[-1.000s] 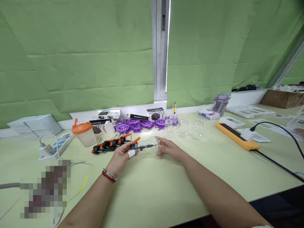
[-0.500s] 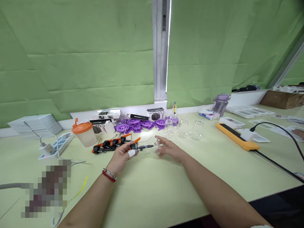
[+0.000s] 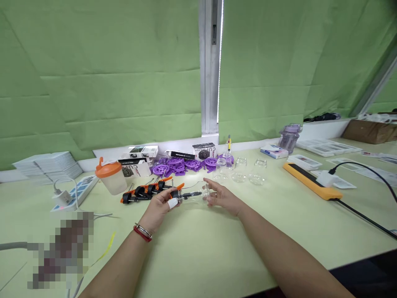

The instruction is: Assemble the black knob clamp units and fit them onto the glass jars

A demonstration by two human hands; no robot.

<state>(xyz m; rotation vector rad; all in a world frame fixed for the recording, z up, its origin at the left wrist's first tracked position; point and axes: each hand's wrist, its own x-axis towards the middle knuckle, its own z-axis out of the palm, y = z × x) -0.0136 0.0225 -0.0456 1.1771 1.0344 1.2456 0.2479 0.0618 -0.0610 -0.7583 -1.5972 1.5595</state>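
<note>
Left hand (image 3: 159,207): closed on the black fitting (image 3: 174,193) at the left end of a clear vessel (image 3: 196,202). Right hand (image 3: 221,196): fingers curled round the vessel's right end. The vessel lies roughly level between the two; whether it touches the worktop (image 3: 192,256) cannot be told. Room is widest on the near side, where a broad pale stretch spans the forearms, and to the right, as far as the orange power strip (image 3: 310,182). The near edge slants from beneath the right forearm toward the right. The far left is tighter, with black-and-orange assemblies (image 3: 145,191) just beside the left hand. Beyond, purple pieces (image 3: 176,165) crowd the far side; glass jars (image 3: 240,171) stand to their right. The held vessel is transparent, with a dark rod (image 3: 191,194) lengthwise inside.
</note>
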